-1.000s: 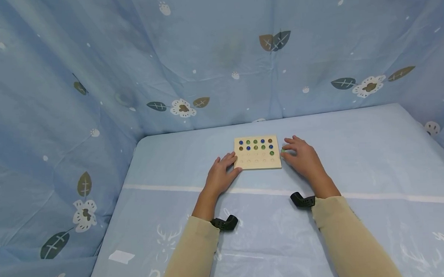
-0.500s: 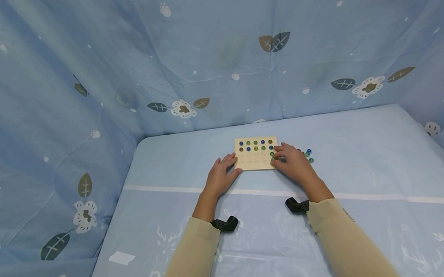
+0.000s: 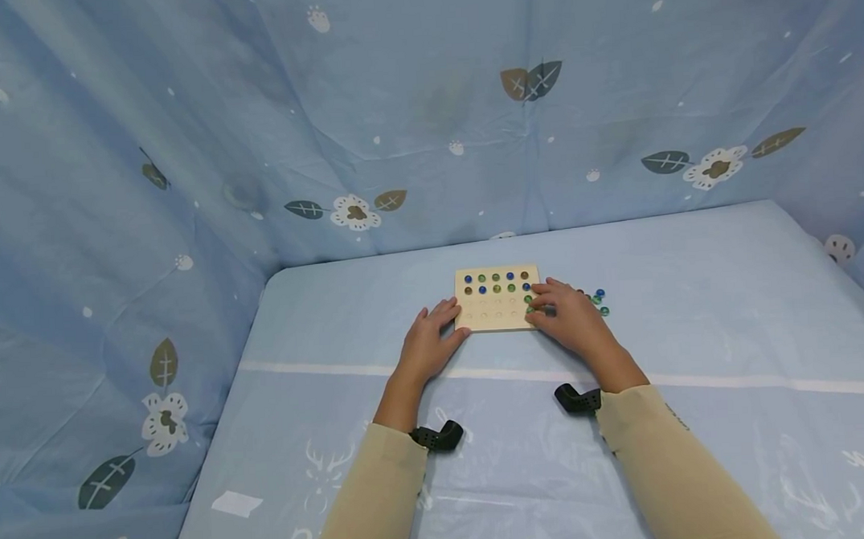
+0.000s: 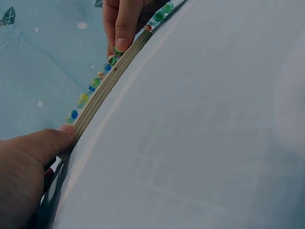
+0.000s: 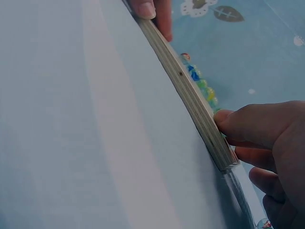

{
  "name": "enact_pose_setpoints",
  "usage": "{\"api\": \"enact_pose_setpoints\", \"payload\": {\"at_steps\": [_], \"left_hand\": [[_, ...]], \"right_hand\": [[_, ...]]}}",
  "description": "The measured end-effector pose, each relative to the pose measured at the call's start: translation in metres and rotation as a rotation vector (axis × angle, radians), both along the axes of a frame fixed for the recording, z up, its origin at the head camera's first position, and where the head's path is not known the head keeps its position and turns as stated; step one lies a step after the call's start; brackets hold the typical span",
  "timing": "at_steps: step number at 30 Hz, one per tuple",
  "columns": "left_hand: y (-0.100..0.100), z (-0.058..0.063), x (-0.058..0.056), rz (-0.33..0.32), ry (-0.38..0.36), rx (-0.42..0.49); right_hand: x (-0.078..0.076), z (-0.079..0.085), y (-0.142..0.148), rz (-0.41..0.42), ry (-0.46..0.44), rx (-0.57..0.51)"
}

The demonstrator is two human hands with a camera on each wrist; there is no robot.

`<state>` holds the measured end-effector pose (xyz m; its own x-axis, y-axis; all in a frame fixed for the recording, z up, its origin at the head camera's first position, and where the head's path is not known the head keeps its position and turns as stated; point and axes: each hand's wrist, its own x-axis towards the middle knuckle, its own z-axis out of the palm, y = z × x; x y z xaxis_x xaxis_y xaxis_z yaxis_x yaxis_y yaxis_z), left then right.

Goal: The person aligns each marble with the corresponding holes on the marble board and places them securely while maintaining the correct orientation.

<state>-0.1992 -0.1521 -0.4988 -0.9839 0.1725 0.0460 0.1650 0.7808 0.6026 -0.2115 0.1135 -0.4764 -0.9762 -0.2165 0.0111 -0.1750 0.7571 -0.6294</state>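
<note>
A pale wooden board (image 3: 492,324) with rows of round hollows lies flat on the table. Blue, green and brown glass marbles (image 3: 496,288) fill its two far rows, and one green marble (image 3: 528,300) sits at the right of the third. My left hand (image 3: 429,341) holds the board's near left corner, thumb on the near edge and fingers along the left side. At the near right corner my right hand (image 3: 573,315) pinches another green marble (image 4: 117,51) between thumb and fingers, low against the board. The fingers partly hide that marble in the head view.
Several loose marbles (image 3: 597,299) lie on the table just right of the board, partly behind the right hand. A patterned blue cloth (image 3: 426,125) hangs behind the table's far edge. Black wrist cameras (image 3: 439,436) sit by both sleeves.
My right hand has moved left from beside the board to its near right corner, bringing the green marble, and has stayed there this last half second. Loose marbles came into view. The left hand stays put.
</note>
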Motion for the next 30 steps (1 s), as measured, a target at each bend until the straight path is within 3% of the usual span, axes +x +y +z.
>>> {"api": "enact_pose_setpoints", "payload": {"at_steps": [30], "left_hand": [[0.0002,0.004,-0.0004,-0.007,-0.002,-0.001]], "right_hand": [[-0.0001,0.0026,0.0004,0.001,-0.006,-0.006]]}}
